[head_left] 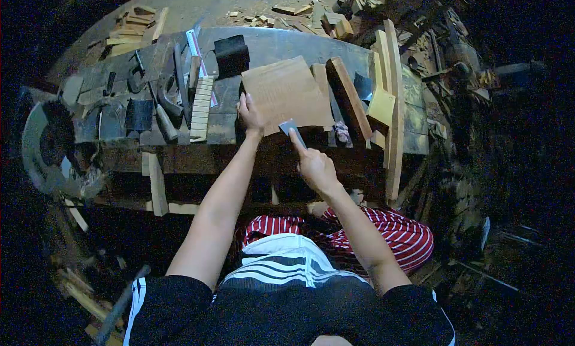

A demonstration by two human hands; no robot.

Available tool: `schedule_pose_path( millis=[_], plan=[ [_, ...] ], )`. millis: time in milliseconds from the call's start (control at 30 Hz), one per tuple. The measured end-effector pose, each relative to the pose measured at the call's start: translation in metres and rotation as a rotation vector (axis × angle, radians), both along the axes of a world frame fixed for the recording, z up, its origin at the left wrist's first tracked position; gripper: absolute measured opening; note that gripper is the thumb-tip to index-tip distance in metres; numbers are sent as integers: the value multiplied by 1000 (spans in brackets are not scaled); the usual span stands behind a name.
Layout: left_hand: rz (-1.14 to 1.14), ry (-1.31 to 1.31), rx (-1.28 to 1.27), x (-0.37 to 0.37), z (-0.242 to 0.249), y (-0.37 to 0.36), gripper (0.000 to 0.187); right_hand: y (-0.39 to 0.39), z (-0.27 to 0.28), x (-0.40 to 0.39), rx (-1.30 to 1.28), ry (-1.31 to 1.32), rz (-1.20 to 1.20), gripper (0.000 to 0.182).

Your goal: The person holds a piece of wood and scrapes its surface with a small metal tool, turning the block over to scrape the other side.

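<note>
A brown, roughly square cardboard sheet (pixel 287 94) lies on the bench in front of me, tilted a little. My left hand (pixel 249 115) holds its lower left edge, fingers closed around the side. A small flat grey scraper-like tool (pixel 290 128) is in my right hand (pixel 316 167), with the index finger stretched along it. The tool's wide end overlaps the cardboard's near edge. Right of the sheet lie a narrow wooden strip (pixel 321 85) and a thick wooden bar (pixel 349 99). Left of it is a pale slatted wooden piece (pixel 202 109).
The dark workbench (pixel 287 37) carries a black sheet (pixel 232 55), a ruler (pixel 193 43), a wooden-handled tool (pixel 166 123) and a clamp (pixel 134 76). Long boards (pixel 394 118) stand at the right end. A round grey ring (pixel 37 148) is at far left. Wood scraps (pixel 338 25) litter the floor beyond.
</note>
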State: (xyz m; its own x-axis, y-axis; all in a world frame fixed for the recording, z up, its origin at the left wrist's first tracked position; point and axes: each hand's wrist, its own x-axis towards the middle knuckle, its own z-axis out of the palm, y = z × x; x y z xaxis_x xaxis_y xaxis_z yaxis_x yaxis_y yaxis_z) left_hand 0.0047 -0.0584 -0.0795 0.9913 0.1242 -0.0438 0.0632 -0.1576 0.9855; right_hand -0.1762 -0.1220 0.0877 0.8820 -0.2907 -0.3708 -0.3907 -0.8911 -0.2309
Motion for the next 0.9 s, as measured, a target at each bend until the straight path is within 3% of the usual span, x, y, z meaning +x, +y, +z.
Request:
schedule_pose_path(
  millis=[100,267,467,600,667,733,900],
  plan=[
    [-4,34,-37,-2,9,-3,51,-5,-6,39,13,-63,2,70],
    [-36,12,-57,9,-40,-3,53,-3,-25,56,7,-184,-8,69],
    [11,99,-168,-8,18,-3,53,24,-9,-8,-20,-111,16,71],
    [25,85,-245,-8,8,-5,53,23,-9,16,-35,-105,35,74],
    [5,66,-58,-9,14,-1,54,19,-13,46,-40,-110,54,74],
    [-7,54,-37,-10,16,1,54,18,-22,66,-43,-197,38,73],
    [-24,70,-69,-8,7,0,53,19,-24,51,-67,-227,59,71]
  ],
)
